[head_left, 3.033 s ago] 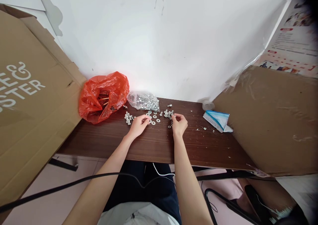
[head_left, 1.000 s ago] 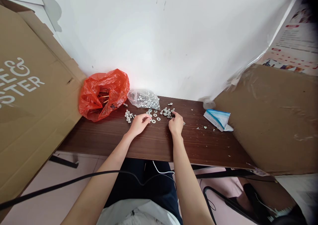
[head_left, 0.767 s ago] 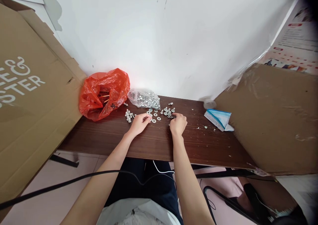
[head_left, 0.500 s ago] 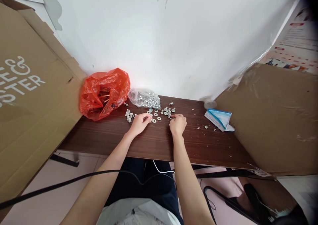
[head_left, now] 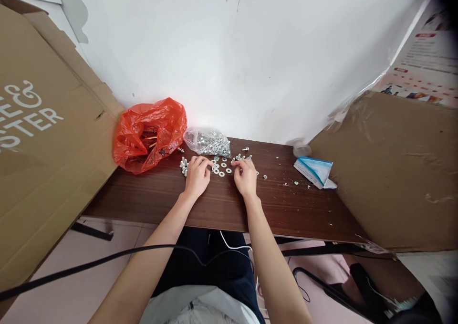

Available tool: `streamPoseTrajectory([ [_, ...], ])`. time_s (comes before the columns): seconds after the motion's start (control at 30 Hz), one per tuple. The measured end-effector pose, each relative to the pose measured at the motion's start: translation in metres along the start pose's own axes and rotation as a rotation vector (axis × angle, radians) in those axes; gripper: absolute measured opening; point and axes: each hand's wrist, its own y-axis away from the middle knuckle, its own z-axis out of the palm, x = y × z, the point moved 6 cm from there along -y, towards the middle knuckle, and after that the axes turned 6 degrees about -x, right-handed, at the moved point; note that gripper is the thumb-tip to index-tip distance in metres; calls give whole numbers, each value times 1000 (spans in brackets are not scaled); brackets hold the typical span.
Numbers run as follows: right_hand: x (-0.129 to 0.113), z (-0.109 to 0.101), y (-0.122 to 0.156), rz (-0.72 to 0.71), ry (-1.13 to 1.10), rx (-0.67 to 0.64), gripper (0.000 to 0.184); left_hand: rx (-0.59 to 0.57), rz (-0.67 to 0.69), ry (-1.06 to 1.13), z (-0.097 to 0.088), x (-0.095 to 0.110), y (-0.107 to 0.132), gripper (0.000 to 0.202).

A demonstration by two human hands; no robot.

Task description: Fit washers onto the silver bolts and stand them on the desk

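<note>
My left hand (head_left: pixel 198 176) rests by the left group of bolts (head_left: pixel 183 164), its fingers bent toward the washers. Something small may be at its fingertips, but I cannot make it out. Several flat metal washers (head_left: pixel 222 174) lie loose between my hands. My right hand (head_left: pixel 245 178) is to their right, with index finger and thumb apart. Its index fingertip is close to an upright bolt (head_left: pixel 233 160); whether it touches is unclear. More bolts (head_left: pixel 240 157) stand behind this hand, which partly covers them. Beside its knuckles lies a small nut (head_left: pixel 265 177).
A clear bag of metal hardware (head_left: pixel 211 143) and a red plastic bag (head_left: pixel 150 135) sit at the back of the brown table (head_left: pixel 222 209). At right are a blue-and-white packet (head_left: pixel 315 171) and a clear cup (head_left: pixel 302 149). Cardboard (head_left: pixel 43 123) flanks the left side.
My left hand has turned and shifted slightly left, away from the washers' middle. My right hand has moved left toward the upright bolt, uncovering the small nut on its right.
</note>
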Motion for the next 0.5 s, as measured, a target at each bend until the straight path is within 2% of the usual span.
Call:
streamPoseTrajectory([
  [0.1,-21,17,4,-245,-45,-185,33,122,-39,-89,-11,3,4,38],
  [0.17,-26,27,6,-298,-35,-281,38,185,-62,-121,-17,5,5,39],
  [0.3,-20,36,7,-266,-23,-350,37,278,-156,-141,-23,2,7,42],
  [0.5,-17,34,6,-233,-34,-335,23,335,-458,-35,-24,-28,10,49],
])
